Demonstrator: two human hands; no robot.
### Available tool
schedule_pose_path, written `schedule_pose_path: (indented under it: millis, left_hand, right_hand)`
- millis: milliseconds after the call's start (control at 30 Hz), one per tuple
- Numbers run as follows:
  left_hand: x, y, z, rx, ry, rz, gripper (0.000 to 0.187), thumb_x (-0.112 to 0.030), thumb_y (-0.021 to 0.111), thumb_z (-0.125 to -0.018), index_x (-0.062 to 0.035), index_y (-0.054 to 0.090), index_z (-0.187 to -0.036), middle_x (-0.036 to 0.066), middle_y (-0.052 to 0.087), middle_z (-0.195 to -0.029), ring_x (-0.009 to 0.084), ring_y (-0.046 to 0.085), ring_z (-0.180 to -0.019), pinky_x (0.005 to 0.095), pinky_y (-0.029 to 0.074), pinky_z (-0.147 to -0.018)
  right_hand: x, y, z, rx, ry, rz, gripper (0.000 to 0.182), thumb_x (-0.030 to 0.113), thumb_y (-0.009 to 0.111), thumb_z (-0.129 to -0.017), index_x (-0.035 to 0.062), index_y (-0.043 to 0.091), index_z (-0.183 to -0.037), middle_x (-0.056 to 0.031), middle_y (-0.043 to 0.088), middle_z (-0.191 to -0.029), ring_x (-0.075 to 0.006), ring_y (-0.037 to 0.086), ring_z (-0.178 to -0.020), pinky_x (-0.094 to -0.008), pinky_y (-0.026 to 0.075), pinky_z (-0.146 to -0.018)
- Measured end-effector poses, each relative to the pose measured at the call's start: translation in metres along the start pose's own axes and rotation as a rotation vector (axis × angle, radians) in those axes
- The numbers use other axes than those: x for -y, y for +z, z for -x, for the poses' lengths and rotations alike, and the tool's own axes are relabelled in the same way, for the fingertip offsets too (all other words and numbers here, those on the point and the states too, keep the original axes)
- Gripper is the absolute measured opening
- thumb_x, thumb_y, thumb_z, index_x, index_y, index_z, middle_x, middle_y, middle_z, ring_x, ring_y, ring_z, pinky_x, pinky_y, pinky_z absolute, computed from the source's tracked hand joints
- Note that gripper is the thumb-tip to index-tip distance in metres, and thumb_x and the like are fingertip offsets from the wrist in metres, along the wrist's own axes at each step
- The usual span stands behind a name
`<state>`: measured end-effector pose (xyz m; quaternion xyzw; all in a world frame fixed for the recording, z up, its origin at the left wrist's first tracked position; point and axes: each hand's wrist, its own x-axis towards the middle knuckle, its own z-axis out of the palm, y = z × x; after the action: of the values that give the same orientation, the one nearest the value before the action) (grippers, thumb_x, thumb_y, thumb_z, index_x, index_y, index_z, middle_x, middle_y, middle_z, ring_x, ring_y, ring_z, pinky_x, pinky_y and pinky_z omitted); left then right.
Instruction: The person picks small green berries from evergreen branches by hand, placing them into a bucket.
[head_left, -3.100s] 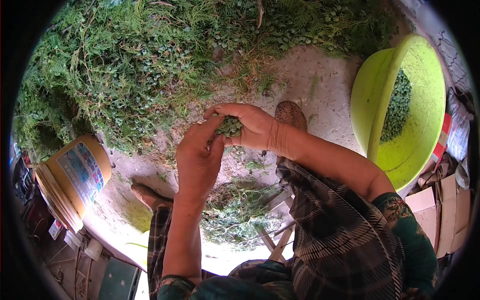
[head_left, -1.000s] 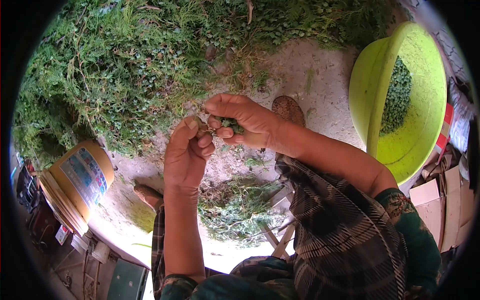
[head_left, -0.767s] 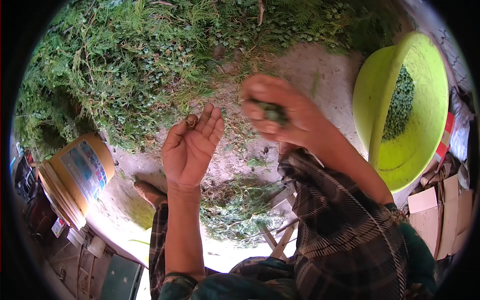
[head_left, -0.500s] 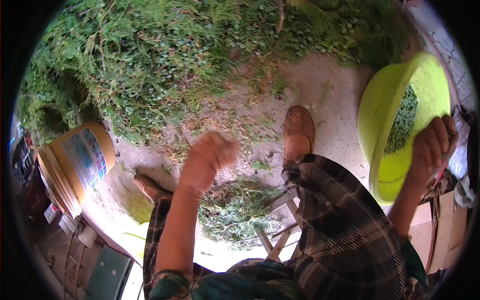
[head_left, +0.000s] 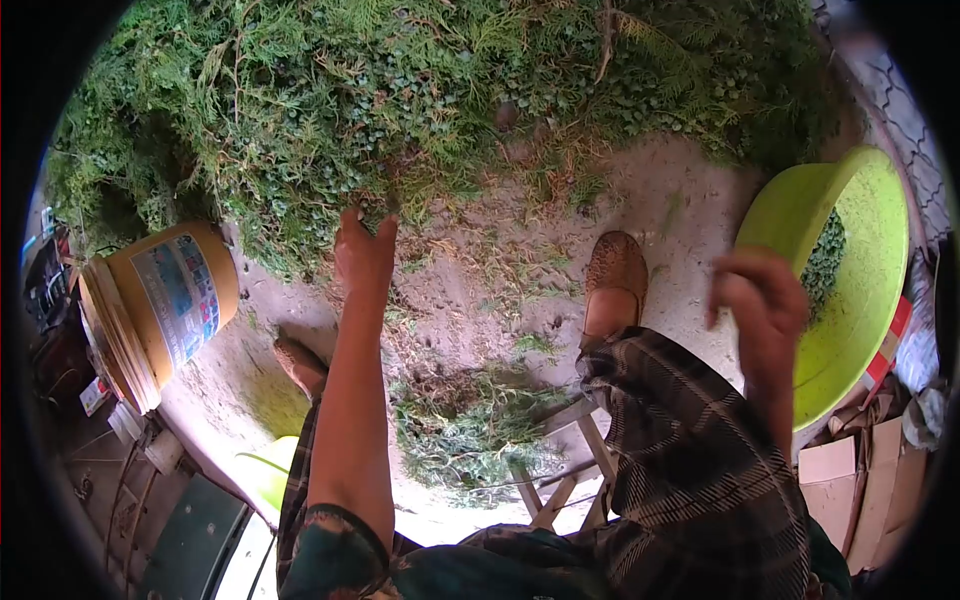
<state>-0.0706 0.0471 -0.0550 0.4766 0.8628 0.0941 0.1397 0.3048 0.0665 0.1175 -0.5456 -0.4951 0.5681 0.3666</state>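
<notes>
A large heap of green branches with small round cones (head_left: 400, 100) spreads over the floor at the top. My left hand (head_left: 365, 245) reaches to the heap's lower edge, thumb and fingers apart, with nothing visible between them. My right hand (head_left: 765, 290) hangs in front of the lime-green basin (head_left: 868, 350), its fingers curled and blurred; whether it holds anything is hidden. The basin stands tilted at the right with small green pieces (head_left: 824, 262) inside.
An orange bucket (head_left: 205, 290) lies at the left. Between my feet is a smaller pile of cut greenery (head_left: 465, 430), beside wooden slats (head_left: 598, 445). Cardboard (head_left: 830, 480) sits at the lower right, and a dark green box (head_left: 195, 540) at the lower left.
My left hand has moved up and left to the heap and its fingers have opened. My right hand has moved left, away from the basin's inside. The view has shifted slightly.
</notes>
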Motion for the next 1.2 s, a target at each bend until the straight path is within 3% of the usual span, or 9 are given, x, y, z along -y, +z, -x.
schedule_pose_path:
  millis: [100, 267, 300, 400, 500, 733, 767, 1000, 1200]
  left_hand:
    - [-0.002, 0.000, 0.008, 0.007, -0.018, -0.004, 0.025, -0.018, 0.064, -0.077, -0.0020, 0.059, -0.096, 0.019, 0.065, -0.085, 0.0342, 0.063, -0.074, 0.0410, 0.048, -0.064]
    - [0.019, 0.006, 0.050, 0.120, 0.020, 0.300, 0.020, -0.009, 0.061, -0.080, 0.0007, 0.060, -0.097, 0.018, 0.065, -0.080, 0.0289, 0.064, -0.072, 0.0380, 0.049, -0.066]
    - [0.020, 0.005, 0.054, 0.194, -0.097, 0.466, 0.017, -0.008, 0.058, -0.084, 0.0001, 0.061, -0.099, 0.012, 0.065, -0.077, 0.0193, 0.064, -0.069, 0.0323, 0.049, -0.060]
    - [0.014, -0.006, 0.058, 0.331, -0.378, 0.952, 0.016, -0.011, 0.057, -0.087, -0.0011, 0.061, -0.100, 0.005, 0.063, -0.075, 0.0112, 0.062, -0.064, 0.0222, 0.048, -0.056]
    - [0.009, -0.017, 0.061, 0.451, -0.444, 1.209, 0.013, -0.012, 0.057, -0.088, -0.0019, 0.059, -0.097, 0.002, 0.060, -0.078, 0.0098, 0.060, -0.068, 0.0218, 0.045, -0.056]
    - [-0.042, -0.047, 0.079, 0.600, -0.419, 1.277, 0.014, -0.012, 0.059, -0.088, -0.0029, 0.055, -0.097, 0.003, 0.060, -0.075, 0.0098, 0.059, -0.067, 0.0223, 0.046, -0.058]
    - [-0.046, -0.047, 0.082, 0.622, -0.378, 1.246, 0.014, -0.012, 0.060, -0.087, -0.0030, 0.056, -0.097, 0.003, 0.061, -0.076, 0.0097, 0.059, -0.067, 0.0223, 0.046, -0.059]
    - [-0.038, -0.040, 0.099, 0.589, -0.445, 1.105, 0.010, -0.007, 0.057, -0.086, -0.0010, 0.057, -0.094, 0.006, 0.061, -0.079, 0.0127, 0.060, -0.066, 0.0248, 0.049, -0.058]
    - [-0.024, -0.041, 0.092, 0.651, -0.512, 1.215, 0.013, -0.010, 0.057, -0.084, -0.0028, 0.054, -0.096, 0.006, 0.061, -0.083, 0.0154, 0.062, -0.071, 0.0265, 0.048, -0.060]
  right_hand:
    - [-0.023, 0.038, -0.031, 0.127, 0.329, -0.214, 0.015, 0.008, 0.057, -0.085, 0.0000, 0.059, -0.098, -0.0005, 0.052, -0.072, -0.0061, 0.046, -0.056, -0.0204, 0.039, -0.051]
    - [-0.048, 0.078, -0.059, 0.379, 0.394, -0.236, 0.017, 0.015, 0.057, -0.087, 0.0007, 0.058, -0.097, 0.0004, 0.050, -0.069, -0.0060, 0.045, -0.057, -0.0211, 0.037, -0.049]
    - [-0.052, 0.084, -0.062, 0.477, 0.431, -0.237, 0.018, 0.016, 0.057, -0.088, 0.0005, 0.057, -0.098, 0.0000, 0.051, -0.069, -0.0067, 0.047, -0.060, -0.0215, 0.038, -0.051]
    - [-0.072, 0.104, -0.065, 0.550, 0.476, -0.302, 0.016, 0.016, 0.058, -0.087, 0.0014, 0.058, -0.093, 0.0007, 0.049, -0.067, -0.0050, 0.042, -0.054, -0.0213, 0.034, -0.046]
    - [-0.096, 0.121, -0.066, 0.632, 0.477, -0.296, 0.018, 0.015, 0.059, -0.086, -0.0002, 0.057, -0.095, -0.0011, 0.051, -0.070, -0.0069, 0.045, -0.058, -0.0237, 0.038, -0.048]
    - [-0.117, 0.162, -0.058, 0.720, 0.355, -0.257, 0.025, 0.016, 0.062, -0.086, -0.0006, 0.054, -0.102, -0.0018, 0.054, -0.080, -0.0067, 0.050, -0.069, -0.0232, 0.042, -0.055]
    - [-0.119, 0.166, -0.056, 0.700, 0.423, -0.302, 0.025, 0.018, 0.064, -0.082, -0.0015, 0.055, -0.095, -0.0074, 0.058, -0.076, -0.0112, 0.053, -0.063, -0.0251, 0.044, -0.053]
    - [-0.116, 0.152, -0.051, 0.805, 0.531, -0.140, 0.021, 0.017, 0.063, -0.082, -0.0008, 0.054, -0.088, -0.0082, 0.058, -0.070, -0.0115, 0.056, -0.051, -0.0250, 0.047, -0.045]
    - [-0.130, 0.149, -0.048, 0.697, 0.612, -0.369, 0.026, 0.014, 0.060, -0.082, -0.0033, 0.053, -0.100, -0.0114, 0.059, -0.081, -0.0154, 0.061, -0.067, -0.0274, 0.054, -0.054]
